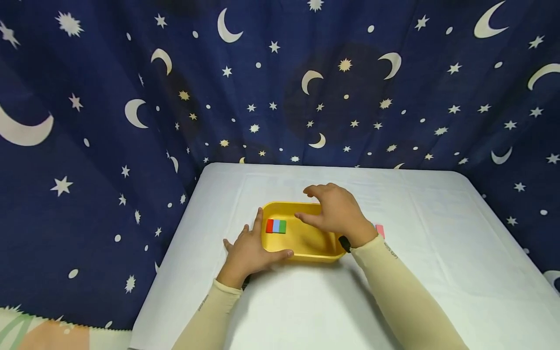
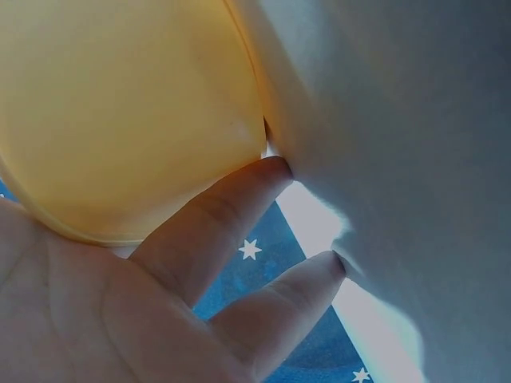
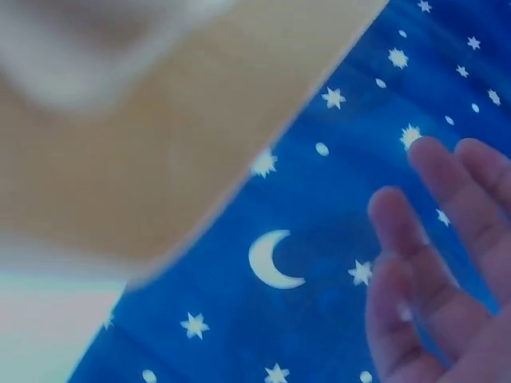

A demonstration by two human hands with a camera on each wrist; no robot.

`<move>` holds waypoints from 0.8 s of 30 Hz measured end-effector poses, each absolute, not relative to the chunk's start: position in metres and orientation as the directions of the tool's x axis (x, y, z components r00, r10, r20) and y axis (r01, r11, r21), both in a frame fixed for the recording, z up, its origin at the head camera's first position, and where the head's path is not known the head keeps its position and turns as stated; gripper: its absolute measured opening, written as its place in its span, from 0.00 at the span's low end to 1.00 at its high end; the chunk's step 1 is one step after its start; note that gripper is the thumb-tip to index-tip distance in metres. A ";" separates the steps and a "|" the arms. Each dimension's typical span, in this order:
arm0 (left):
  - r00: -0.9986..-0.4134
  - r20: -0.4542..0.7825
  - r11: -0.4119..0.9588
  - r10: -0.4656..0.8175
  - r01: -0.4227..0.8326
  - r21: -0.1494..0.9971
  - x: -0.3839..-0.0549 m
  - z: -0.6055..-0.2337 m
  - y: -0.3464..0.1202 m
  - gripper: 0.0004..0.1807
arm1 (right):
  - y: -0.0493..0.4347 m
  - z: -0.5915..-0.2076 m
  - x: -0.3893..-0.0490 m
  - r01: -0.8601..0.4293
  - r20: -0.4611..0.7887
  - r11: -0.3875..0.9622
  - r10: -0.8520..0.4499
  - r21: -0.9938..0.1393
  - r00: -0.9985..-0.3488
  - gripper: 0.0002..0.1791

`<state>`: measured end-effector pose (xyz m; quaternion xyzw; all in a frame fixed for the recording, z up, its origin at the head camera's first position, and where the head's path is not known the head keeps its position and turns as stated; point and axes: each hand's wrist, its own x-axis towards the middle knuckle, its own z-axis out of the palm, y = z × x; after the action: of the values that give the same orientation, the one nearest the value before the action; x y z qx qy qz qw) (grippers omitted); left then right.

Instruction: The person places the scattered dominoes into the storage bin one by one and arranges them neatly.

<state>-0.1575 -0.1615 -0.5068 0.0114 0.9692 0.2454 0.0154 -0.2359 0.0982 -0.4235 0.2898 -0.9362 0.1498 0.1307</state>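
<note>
A yellow tray [image 1: 306, 245] lies on the table. Side by side at the left of its floor are a red block [image 1: 269, 226], a light blue block [image 1: 276, 226] and a green block [image 1: 282, 227]. My left hand [image 1: 249, 252] spreads around the tray's left end, thumb at the front rim and index finger along the left side. In the left wrist view, its straight fingers [image 2: 215, 223] lie against the tray's outer wall. Above the tray's right half hovers my right hand [image 1: 339, 209], fingers loosely bent and nothing in them. It hides the tray's back right corner.
A pink block [image 1: 380, 231] lies on the white-covered table [image 1: 437, 272], just right of my right wrist and partly hidden by it. Behind and to the left of the table hangs a dark blue curtain [image 1: 262, 87] with moons and stars.
</note>
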 end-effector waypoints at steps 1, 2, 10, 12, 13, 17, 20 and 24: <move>-0.999 -0.026 0.882 0.029 0.013 0.471 -0.158 -0.506 -0.162 0.82 | 0.101 -0.421 -0.235 -0.581 0.340 0.790 -0.501 -0.195 -0.796 0.40; -0.999 -0.026 0.884 0.029 0.014 0.467 -0.158 -0.507 -0.162 0.82 | 0.103 -0.419 -0.234 -0.579 0.346 0.794 -0.498 -0.187 -0.795 0.41; -0.999 -0.034 0.889 0.028 0.009 0.458 -0.158 -0.507 -0.164 0.83 | 0.133 -0.419 -0.227 -0.511 0.333 0.852 -0.452 -0.114 -0.827 0.56; -0.999 -0.038 0.890 0.027 0.007 0.455 -0.158 -0.507 -0.165 0.84 | 0.140 -0.422 -0.225 -0.499 0.336 0.859 -0.440 -0.112 -0.833 0.58; -0.999 -0.039 0.892 0.025 0.005 0.452 -0.158 -0.507 -0.166 0.84 | 0.143 -0.423 -0.224 -0.496 0.339 0.860 -0.435 -0.116 -0.834 0.58; -0.999 -0.034 0.892 0.019 0.002 0.452 -0.159 -0.506 -0.167 0.84 | 0.154 -0.427 -0.223 -0.484 0.350 0.864 -0.414 -0.140 -0.841 0.57; -0.999 -0.031 0.886 0.028 0.010 0.464 -0.160 -0.507 -0.165 0.84 | 0.167 -0.430 -0.221 -0.456 0.342 0.876 -0.384 -0.161 -0.858 0.56; -0.999 -0.038 0.881 0.035 0.013 0.472 -0.159 -0.508 -0.162 0.84 | 0.186 -0.436 -0.213 -0.408 0.317 0.892 -0.337 -0.192 -0.886 0.54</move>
<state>-0.1585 -0.1615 -0.5084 0.0124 0.9696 0.2432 0.0225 -0.2131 0.1864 -0.4358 0.1937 -0.9627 0.1278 0.1389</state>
